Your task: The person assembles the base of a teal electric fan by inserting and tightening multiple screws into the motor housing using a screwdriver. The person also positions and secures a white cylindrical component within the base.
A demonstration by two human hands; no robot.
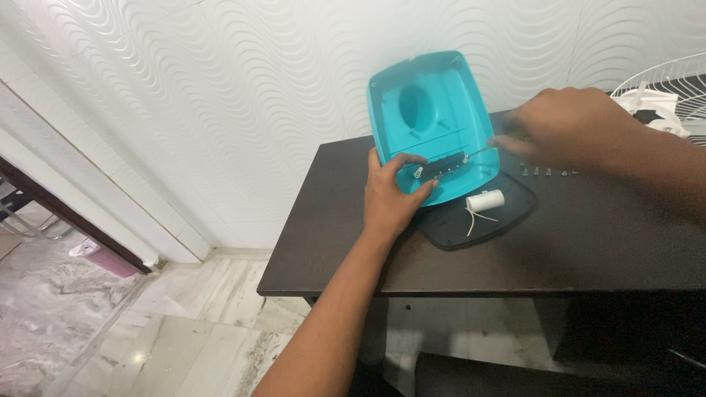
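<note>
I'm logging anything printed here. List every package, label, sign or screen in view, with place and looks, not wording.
None in view: no package, label, sign or screen.
The teal plastic housing, steadied by the left hand on the dark table, shows no sticker.
The white cylinder on the black plate looks plain.

Home room used as a makeshift repair spot, white wave-textured wall panels [243, 88], marble floor tiles [147, 331], dark wooden table [588, 250] pushed against the wall, white fan grille [662, 88] at its far right corner, loose screws [548, 172]
</note>
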